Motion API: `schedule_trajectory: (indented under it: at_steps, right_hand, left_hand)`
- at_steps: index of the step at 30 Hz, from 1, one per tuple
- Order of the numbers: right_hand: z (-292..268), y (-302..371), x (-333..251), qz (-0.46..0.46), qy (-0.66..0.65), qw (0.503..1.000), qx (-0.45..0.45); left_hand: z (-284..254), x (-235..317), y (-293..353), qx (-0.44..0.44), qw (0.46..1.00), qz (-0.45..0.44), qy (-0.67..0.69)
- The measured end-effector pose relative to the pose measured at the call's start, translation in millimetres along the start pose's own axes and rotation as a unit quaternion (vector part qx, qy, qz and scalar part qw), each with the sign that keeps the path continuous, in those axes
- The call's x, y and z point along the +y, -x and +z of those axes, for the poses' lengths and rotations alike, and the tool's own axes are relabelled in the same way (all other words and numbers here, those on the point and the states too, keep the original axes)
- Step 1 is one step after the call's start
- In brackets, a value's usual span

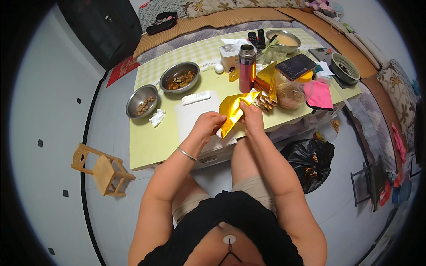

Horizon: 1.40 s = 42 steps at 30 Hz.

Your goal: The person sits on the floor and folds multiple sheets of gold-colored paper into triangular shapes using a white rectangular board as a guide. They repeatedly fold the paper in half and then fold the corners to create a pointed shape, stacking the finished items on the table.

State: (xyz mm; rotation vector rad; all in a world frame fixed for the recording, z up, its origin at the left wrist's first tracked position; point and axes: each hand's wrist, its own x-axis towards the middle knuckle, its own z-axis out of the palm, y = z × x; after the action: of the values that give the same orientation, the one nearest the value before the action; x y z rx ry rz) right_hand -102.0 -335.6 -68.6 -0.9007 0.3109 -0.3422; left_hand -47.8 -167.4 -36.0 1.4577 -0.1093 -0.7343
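Note:
A sheet of shiny gold foil paper (234, 107), partly folded with a slanted edge, is held up over the near edge of the table. My left hand (208, 126) pinches its lower left side. On its right side my right hand (252, 117) grips it, thumb on top. Just beyond my right hand lie a stack of folded gold and white papers (265, 103) and a larger gold sheet (265, 82). A red-pink thermos (246, 73) without its lid stands right behind the held sheet. To the left lies a white rectangular packet (196, 97).
Metal bowls with food (179, 78) and small brown pieces (142, 100) stand at the table's left, near a crumpled tissue (157, 117). At right are a clear tub (290, 95), a pink cloth (318, 95) and a tablet-like device (295, 67). A black bag (308, 165) and wooden chair (104, 172) flank me.

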Motion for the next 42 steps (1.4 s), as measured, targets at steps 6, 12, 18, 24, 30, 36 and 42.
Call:
schedule_trajectory:
  at_steps: [6,12,18,24,30,36,42]
  right_hand:
    - [-15.8,-1.9,-31.9,0.003,0.010,1.000,0.028]
    - [-49.0,26.2,-30.9,-0.052,-0.008,0.997,0.058]
    - [-76.2,72.8,-19.1,-0.052,0.051,0.996,0.045]
    - [-86.9,98.8,-6.6,-0.034,0.080,0.996,0.030]
    - [-92.2,90.2,-16.9,-0.107,0.140,0.984,0.036]
    - [-96.0,83.3,-27.5,-0.123,0.161,0.978,0.057]
    - [-95.4,67.7,-41.3,-0.238,0.308,0.913,0.122]
  left_hand:
    - [31.1,-1.1,-29.8,-0.021,0.997,0.029,0.063]
    - [77.7,6.2,-90.1,-0.032,0.981,-0.042,0.184]
    - [140.0,17.3,-135.2,0.027,0.975,-0.059,0.214]
    - [165.8,29.7,-163.6,0.123,0.979,-0.036,0.158]
    - [168.2,24.3,-181.7,0.204,0.978,0.009,0.035]
    - [164.3,29.5,-167.5,0.111,0.994,0.013,0.013]
    - [129.8,51.0,-135.9,0.046,0.988,0.076,-0.128]
